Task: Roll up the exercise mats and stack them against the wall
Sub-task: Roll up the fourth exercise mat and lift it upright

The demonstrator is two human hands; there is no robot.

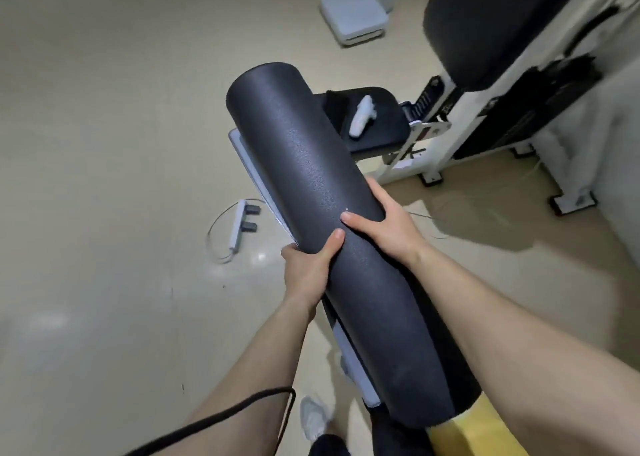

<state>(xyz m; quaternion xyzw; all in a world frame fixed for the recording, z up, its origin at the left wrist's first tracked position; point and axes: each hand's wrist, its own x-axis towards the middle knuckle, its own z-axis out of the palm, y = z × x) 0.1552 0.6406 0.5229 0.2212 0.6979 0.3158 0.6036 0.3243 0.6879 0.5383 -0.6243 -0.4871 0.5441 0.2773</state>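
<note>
Here's the rolled mat, dark and wound tight, held up off the floor in both hands. It lies at a slant, the far end pointing away to the upper left and the near end down by the person's body. The left hand grips it from the left side: the thumb is laid over the top and the fingers curl underneath, mostly out of sight. The right hand clamps on just beyond, with its thumb almost touching the left thumb and its fingers wrapped round the far side.

A pale grey strip runs along the roll's lower left edge (a second mat or this one's other face, I cannot tell).

On the floor to the left lies a power strip with two dark plugs in it. Behind the roll is the black padded seat of a gym machine, with a small white object resting on it. Further back a white box sits on the floor. A pale shoe shows at the bottom.
</note>
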